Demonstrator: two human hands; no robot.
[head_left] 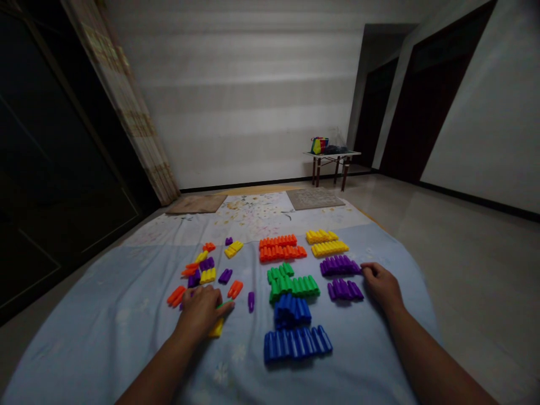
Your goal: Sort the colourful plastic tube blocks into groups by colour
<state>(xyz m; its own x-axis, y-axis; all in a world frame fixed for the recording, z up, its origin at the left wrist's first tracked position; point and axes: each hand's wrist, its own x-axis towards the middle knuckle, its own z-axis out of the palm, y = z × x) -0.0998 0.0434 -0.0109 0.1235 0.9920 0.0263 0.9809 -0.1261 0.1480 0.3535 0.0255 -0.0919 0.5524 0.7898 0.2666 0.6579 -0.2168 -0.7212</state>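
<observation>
My left hand (pixel 201 308) rests over the scattered pieces at the left, fingers bent and thumb pointing right; a yellow piece (pixel 216 328) and a bit of green show beneath it. What its fingertips hold, if anything, is hidden. My right hand (pixel 382 284) has its fingertips at the right end of a purple row (pixel 340 266), fingers drawn together. Below that row lies a shorter purple row (pixel 345 290). Between the hands are rows of orange (pixel 282 253), green (pixel 295 287) and blue pieces (pixel 298 344). Yellow rows (pixel 329 248) lie beyond the purple ones.
Loose purple (pixel 251 302), orange (pixel 235 289) and yellow pieces (pixel 233 249) lie at the left on the blue floral cloth (pixel 126 315). Two flat mats, one brown (pixel 197 204) and one grey (pixel 314 199), lie at the far edge. A small table (pixel 333 153) stands by the wall.
</observation>
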